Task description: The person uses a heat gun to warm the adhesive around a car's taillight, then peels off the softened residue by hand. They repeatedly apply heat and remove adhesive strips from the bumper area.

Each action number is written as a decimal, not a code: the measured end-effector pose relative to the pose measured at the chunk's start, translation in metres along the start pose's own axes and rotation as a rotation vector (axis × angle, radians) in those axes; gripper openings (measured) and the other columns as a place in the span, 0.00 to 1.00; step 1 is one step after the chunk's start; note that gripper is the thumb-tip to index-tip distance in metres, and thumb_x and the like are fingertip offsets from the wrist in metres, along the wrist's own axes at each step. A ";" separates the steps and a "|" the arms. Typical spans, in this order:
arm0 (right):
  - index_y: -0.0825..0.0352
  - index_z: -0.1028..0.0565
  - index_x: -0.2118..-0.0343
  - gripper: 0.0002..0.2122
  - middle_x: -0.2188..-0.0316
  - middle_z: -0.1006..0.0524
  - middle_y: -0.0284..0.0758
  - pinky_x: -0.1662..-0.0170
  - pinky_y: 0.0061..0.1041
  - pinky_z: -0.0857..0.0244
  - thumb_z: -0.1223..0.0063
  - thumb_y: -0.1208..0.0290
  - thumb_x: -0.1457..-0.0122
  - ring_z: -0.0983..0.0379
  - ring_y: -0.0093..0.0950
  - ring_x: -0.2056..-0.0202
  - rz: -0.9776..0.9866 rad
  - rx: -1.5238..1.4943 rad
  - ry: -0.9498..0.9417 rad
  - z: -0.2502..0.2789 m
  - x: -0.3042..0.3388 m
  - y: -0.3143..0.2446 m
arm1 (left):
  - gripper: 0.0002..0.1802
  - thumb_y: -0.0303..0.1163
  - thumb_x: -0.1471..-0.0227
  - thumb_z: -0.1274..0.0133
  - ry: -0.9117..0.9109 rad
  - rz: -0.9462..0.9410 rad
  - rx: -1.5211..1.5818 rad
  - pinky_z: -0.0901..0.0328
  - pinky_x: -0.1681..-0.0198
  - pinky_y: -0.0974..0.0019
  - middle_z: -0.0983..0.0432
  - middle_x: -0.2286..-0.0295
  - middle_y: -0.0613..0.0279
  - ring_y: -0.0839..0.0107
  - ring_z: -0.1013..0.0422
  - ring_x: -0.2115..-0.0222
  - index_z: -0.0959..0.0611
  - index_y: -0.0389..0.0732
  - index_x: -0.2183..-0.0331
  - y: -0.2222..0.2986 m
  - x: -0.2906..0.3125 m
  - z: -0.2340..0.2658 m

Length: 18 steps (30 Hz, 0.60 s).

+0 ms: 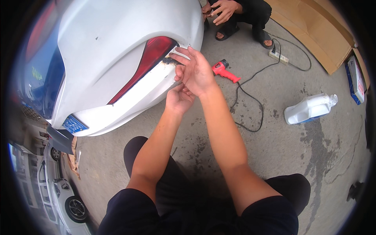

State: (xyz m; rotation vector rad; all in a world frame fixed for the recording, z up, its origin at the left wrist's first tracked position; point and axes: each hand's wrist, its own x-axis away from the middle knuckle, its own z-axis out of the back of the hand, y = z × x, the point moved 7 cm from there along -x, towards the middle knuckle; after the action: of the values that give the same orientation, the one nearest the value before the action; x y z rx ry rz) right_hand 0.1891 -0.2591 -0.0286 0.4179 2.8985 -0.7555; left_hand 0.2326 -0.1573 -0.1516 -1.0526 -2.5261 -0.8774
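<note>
In front of me is the rear corner of a white car, with a red tail light [149, 58] above its white bumper [143, 88]. A rough, dark damaged patch [169, 61] marks the bumper just below the light's outer end. My right hand [197, 74] is at this corner, palm turned up, some fingers stretched toward the patch and others bent. Whether they touch the surface cannot be made out. Just below it, against the bumper's edge, my left hand [180, 100] has its fingers curled in. Their tips are partly hidden, and so is anything between them.
On the concrete, right of the car, lies a red heat gun [225, 71], its black cord running to a power strip [278, 56]. A white jug [309, 109] lies farther right. Another person's hand [225, 9] shows at the top, near a cardboard sheet [313, 29].
</note>
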 end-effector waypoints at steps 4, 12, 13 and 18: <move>0.79 0.40 0.37 0.36 0.50 0.29 0.51 0.62 0.36 0.27 0.51 0.47 0.33 0.27 0.31 0.71 0.027 -0.096 -0.017 -0.023 -0.004 -0.012 | 0.09 0.29 0.30 0.63 0.023 0.018 0.037 0.38 0.68 0.73 0.30 0.66 0.69 0.79 0.37 0.73 0.27 0.39 0.59 -0.001 0.000 0.001; 0.83 0.54 0.31 0.44 0.41 0.43 0.62 0.59 0.43 0.23 0.50 0.48 0.34 0.26 0.35 0.68 -0.009 -0.068 0.054 -0.033 -0.022 -0.032 | 0.06 0.27 0.30 0.60 -0.025 0.031 0.049 0.38 0.67 0.71 0.29 0.65 0.69 0.79 0.37 0.73 0.27 0.38 0.58 0.001 -0.005 0.009; 0.83 0.52 0.32 0.43 0.42 0.42 0.62 0.59 0.43 0.23 0.50 0.48 0.34 0.26 0.35 0.67 -0.023 -0.097 0.050 -0.032 -0.023 -0.032 | 0.06 0.27 0.30 0.60 -0.030 0.025 0.053 0.38 0.67 0.71 0.29 0.65 0.69 0.79 0.37 0.73 0.27 0.38 0.58 0.001 -0.004 0.008; 0.80 0.40 0.43 0.35 0.49 0.36 0.56 0.60 0.42 0.23 0.51 0.47 0.34 0.27 0.37 0.67 -0.103 -0.200 0.022 -0.028 -0.030 -0.019 | 0.07 0.27 0.30 0.60 -0.024 0.024 0.060 0.38 0.67 0.72 0.29 0.66 0.69 0.79 0.37 0.74 0.27 0.38 0.59 0.000 -0.003 0.005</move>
State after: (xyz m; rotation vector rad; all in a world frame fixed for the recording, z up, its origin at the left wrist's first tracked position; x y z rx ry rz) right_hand 0.2108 -0.2687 0.0096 0.2583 2.9972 -0.4682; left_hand 0.2342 -0.1558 -0.1566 -1.0788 -2.5366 -0.7817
